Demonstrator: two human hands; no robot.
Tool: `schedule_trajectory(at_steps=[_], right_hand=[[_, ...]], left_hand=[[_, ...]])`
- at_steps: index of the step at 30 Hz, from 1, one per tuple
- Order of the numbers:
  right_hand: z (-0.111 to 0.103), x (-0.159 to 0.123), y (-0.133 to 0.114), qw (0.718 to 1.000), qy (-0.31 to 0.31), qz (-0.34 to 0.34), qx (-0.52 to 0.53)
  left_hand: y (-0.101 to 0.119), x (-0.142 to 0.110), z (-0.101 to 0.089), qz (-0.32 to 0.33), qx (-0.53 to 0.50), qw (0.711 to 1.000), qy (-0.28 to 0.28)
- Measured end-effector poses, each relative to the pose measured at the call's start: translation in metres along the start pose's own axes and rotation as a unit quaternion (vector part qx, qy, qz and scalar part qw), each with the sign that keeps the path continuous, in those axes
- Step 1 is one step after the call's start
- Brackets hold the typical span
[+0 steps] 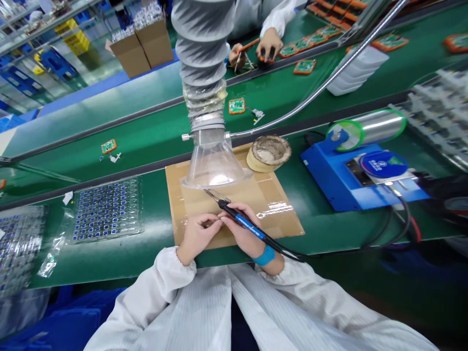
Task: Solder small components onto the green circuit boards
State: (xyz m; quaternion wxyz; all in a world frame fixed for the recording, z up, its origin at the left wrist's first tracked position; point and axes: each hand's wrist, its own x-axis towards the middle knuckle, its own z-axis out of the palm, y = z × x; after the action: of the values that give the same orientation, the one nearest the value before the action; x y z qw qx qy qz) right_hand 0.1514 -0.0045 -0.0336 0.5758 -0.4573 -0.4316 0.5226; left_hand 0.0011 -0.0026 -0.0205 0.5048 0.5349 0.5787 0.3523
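In my right hand (243,231) rests a black and blue soldering iron (244,222), its metal tip pointing up and left under the clear fume hood (215,168). A blue band (265,255) circles that wrist. My left hand (199,235) is closed in a pinch, its fingertips meeting those of my right hand. Whatever lies between the fingertips is too small or hidden to make out. Both hands are over a brown cardboard sheet (285,222) on the green bench. A round, stained pot (268,155) stands at the sheet's far right corner.
A blue soldering unit (329,180) with a solder reel (369,129) stands to the right. Clear trays of small blue parts (106,209) lie left. Beyond runs a green conveyor with orange-edged circuit boards (237,106). Opposite, a co-worker's hands (269,45) work.
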Motion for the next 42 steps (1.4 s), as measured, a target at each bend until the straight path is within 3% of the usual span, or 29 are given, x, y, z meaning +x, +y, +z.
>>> schedule_trajectory(at_steps=[9,17,21,29,34,38,40,42], right_hand=[[-0.001,0.003,-0.001,0.999,0.031,0.025,-0.012],[0.000,0.001,0.000,0.999,0.016,-0.012,-0.028],[-0.004,0.000,0.000,0.998,0.038,-0.028,-0.048],[-0.002,0.002,0.000,1.000,-0.014,0.005,0.001],[-0.006,0.001,0.003,0.997,-0.017,-0.009,-0.074],[-0.015,0.003,0.000,0.990,-0.028,-0.032,-0.135],[-0.020,0.006,-0.002,0.987,-0.035,-0.047,-0.150],[-0.027,0.010,-0.003,0.985,-0.026,-0.056,-0.164]], left_hand=[[0.000,0.001,-0.003,-0.024,-0.044,0.999,0.001],[0.003,0.003,-0.004,-0.028,-0.061,0.998,0.003],[0.004,0.001,-0.005,-0.034,-0.065,0.997,-0.002],[0.001,0.000,-0.009,-0.017,-0.037,0.999,-0.027],[0.009,0.004,-0.015,0.007,0.023,0.998,-0.063],[0.019,0.012,-0.028,0.038,0.103,0.985,-0.130],[0.022,0.022,-0.043,0.035,0.138,0.975,-0.174],[0.025,0.041,-0.063,0.013,0.166,0.970,-0.177]])
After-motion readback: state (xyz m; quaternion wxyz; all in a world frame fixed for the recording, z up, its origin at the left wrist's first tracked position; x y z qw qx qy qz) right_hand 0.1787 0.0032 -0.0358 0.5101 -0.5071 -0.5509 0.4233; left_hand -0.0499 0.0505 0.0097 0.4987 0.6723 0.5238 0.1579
